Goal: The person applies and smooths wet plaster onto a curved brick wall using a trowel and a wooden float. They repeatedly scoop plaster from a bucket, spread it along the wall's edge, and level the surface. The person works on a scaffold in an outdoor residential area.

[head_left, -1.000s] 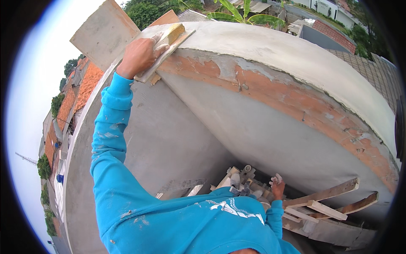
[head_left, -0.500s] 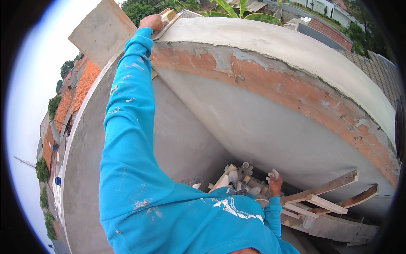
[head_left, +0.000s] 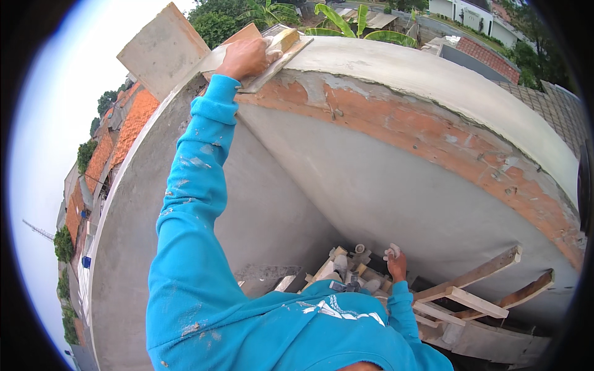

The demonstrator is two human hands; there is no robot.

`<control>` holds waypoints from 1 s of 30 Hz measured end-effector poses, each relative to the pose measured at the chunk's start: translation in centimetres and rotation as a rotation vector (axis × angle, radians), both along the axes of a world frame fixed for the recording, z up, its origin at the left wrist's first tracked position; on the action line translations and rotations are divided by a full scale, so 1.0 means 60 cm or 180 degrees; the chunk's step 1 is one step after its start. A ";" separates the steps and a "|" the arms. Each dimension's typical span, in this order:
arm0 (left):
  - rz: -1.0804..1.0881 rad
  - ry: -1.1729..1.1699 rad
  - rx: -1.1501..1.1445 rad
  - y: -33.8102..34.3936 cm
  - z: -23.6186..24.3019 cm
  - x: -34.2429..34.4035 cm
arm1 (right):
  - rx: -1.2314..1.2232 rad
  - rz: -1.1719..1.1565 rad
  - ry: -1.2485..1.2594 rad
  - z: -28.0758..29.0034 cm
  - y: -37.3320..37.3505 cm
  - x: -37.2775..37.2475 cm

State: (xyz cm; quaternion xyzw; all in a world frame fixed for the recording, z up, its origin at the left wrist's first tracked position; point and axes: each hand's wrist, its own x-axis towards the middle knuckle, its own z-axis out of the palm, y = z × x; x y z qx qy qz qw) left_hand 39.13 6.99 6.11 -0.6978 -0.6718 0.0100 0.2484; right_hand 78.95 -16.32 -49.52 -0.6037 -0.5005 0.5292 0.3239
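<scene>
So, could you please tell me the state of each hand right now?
Left hand: closed, holding the float.
Right hand: fingers curled; whether it holds anything cannot be told.

The top [head_left: 247, 334] is bright blue, with pale stains [head_left: 198, 162] on the sleeve [head_left: 185, 247] at nine o'clock, white print [head_left: 346, 311] at five.

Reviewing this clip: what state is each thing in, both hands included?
Pale curved wall top: smooth
Flat rectangular float with yellow block handle: gripped, at the wall top
Left hand: closed on the float
Right hand: fingers bent; whether empty, unclear
Bright-blue long-sleeved sweatshirt: splashed with pale marks
Orange brick strip: exposed, patched with grey mortar
Grey square slab: appears tilted
</scene>
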 end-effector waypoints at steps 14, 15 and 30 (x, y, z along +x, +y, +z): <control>-0.0114 0.0208 0.0118 0.063 -0.007 0.038 | -0.0053 -0.0441 0.0236 -0.008 0.000 0.049; 0.0058 0.0216 0.0124 0.097 -0.011 0.004 | -0.0069 -0.0507 0.0317 -0.016 -0.010 0.051; -0.0224 0.0110 -0.0068 0.010 -0.003 0.060 | -0.0420 -0.0642 0.0386 -0.064 -0.089 0.075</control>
